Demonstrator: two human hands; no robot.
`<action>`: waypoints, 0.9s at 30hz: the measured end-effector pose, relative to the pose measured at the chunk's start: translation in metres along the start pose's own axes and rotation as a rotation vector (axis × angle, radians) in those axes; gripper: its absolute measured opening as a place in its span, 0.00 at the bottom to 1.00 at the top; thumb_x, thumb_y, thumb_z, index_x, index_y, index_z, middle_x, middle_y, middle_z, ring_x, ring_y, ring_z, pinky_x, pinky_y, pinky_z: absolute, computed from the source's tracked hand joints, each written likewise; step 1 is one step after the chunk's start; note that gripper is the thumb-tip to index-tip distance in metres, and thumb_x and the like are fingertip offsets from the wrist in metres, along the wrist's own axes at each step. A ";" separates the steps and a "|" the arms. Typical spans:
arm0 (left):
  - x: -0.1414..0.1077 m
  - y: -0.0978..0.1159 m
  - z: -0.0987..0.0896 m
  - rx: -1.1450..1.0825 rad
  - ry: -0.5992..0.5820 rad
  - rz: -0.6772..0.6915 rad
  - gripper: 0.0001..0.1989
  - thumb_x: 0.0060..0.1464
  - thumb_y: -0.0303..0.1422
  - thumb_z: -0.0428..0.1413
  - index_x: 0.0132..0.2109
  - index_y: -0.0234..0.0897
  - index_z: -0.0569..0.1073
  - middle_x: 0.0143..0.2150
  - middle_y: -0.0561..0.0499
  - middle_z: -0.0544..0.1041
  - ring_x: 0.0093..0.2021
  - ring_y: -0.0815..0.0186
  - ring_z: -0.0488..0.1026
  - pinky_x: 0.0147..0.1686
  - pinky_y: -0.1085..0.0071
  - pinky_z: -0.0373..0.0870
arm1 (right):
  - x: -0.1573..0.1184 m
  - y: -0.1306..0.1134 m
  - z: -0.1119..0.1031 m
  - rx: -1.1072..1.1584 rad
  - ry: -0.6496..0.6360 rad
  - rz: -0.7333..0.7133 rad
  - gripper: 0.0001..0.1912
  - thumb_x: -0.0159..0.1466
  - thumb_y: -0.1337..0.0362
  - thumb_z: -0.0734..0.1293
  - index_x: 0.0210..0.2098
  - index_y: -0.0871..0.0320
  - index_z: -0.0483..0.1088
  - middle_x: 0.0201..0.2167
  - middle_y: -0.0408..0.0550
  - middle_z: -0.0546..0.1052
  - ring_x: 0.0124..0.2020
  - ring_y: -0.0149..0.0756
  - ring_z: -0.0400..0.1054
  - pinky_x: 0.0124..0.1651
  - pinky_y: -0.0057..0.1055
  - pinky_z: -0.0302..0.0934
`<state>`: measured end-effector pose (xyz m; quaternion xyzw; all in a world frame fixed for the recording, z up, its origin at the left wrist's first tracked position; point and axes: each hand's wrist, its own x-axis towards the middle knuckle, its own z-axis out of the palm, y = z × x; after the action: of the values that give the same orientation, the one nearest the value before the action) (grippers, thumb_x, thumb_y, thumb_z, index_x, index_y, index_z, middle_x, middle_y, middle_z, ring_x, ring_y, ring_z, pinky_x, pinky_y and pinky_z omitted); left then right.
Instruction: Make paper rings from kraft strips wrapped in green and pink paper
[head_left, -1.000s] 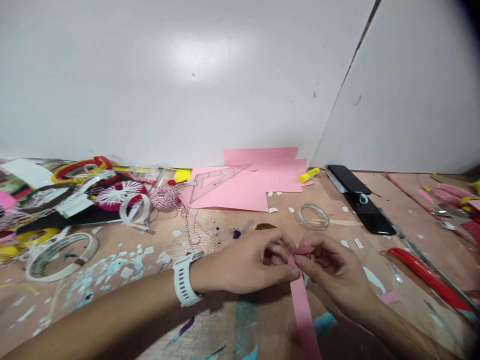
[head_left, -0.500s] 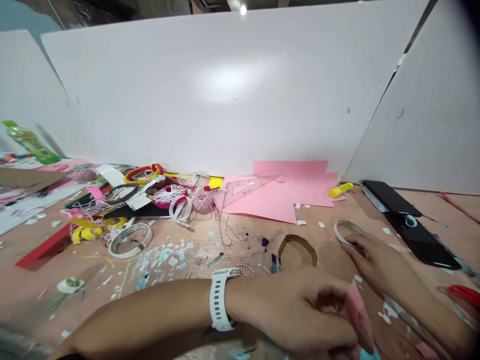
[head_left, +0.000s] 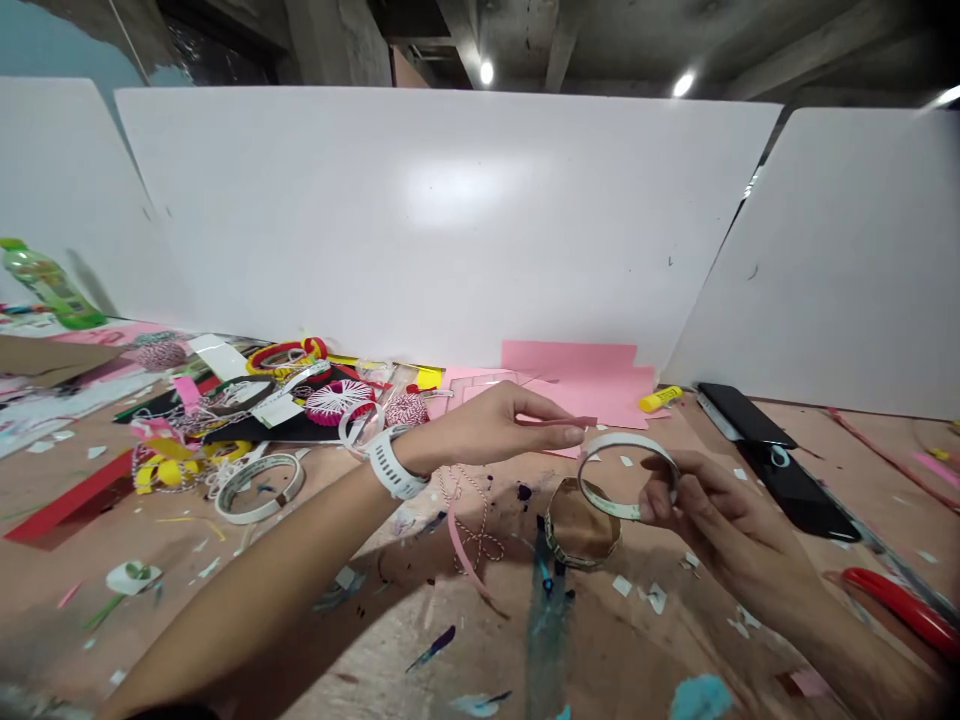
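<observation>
My right hand (head_left: 712, 500) pinches a white ring-shaped band (head_left: 626, 441), raised over the table. To its left, my left hand (head_left: 502, 425), with a white watch (head_left: 395, 464) on the wrist, has fingers closed on a pink paper strip (head_left: 585, 421). Below that hand a length of pink strip (head_left: 461, 550) curls down; whether it is the same piece is hidden. A brown cardboard ring (head_left: 583, 565) sits on the table beneath the white band. Pink paper sheets (head_left: 615, 385) lie behind the hands, a clear set square (head_left: 480, 382) partly on them.
At the left is a pile of craft bits: a white ring (head_left: 259, 515), striped string balls (head_left: 405, 410) and a red strip (head_left: 75, 500). A yellow glue stick (head_left: 660, 399), dark phones (head_left: 802, 490) and red-handled scissors (head_left: 900, 605) lie right. White panels (head_left: 450, 250) stand behind.
My right hand has lifted the white band off the table and moved left. My left hand has risen and moved away with the pink strip. The view has tilted up.
</observation>
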<state>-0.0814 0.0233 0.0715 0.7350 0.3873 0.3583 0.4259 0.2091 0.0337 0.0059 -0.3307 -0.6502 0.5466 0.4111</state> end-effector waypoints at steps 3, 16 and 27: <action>-0.006 0.004 -0.008 -0.090 -0.058 -0.097 0.18 0.58 0.45 0.64 0.47 0.37 0.82 0.35 0.51 0.79 0.26 0.72 0.68 0.26 0.74 0.64 | 0.016 -0.016 0.017 0.177 0.029 0.034 0.13 0.70 0.50 0.67 0.45 0.48 0.78 0.31 0.43 0.73 0.33 0.34 0.72 0.39 0.31 0.75; -0.006 0.024 0.008 -0.581 0.249 -0.145 0.13 0.57 0.39 0.66 0.36 0.35 0.75 0.18 0.64 0.54 0.17 0.79 0.48 0.18 0.79 0.53 | 0.044 -0.034 0.057 -0.295 0.214 -0.357 0.24 0.69 0.53 0.69 0.64 0.44 0.68 0.68 0.48 0.69 0.68 0.48 0.63 0.65 0.52 0.67; -0.010 0.028 0.035 -0.121 0.247 -0.014 0.18 0.60 0.42 0.64 0.54 0.41 0.80 0.43 0.50 0.80 0.26 0.74 0.67 0.20 0.78 0.66 | 0.036 -0.037 0.054 -0.140 0.183 -0.400 0.18 0.64 0.61 0.76 0.53 0.47 0.77 0.46 0.46 0.84 0.48 0.43 0.80 0.53 0.45 0.78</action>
<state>-0.0484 -0.0074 0.0816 0.6554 0.4196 0.4659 0.4211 0.1459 0.0351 0.0446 -0.2711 -0.6993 0.3754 0.5446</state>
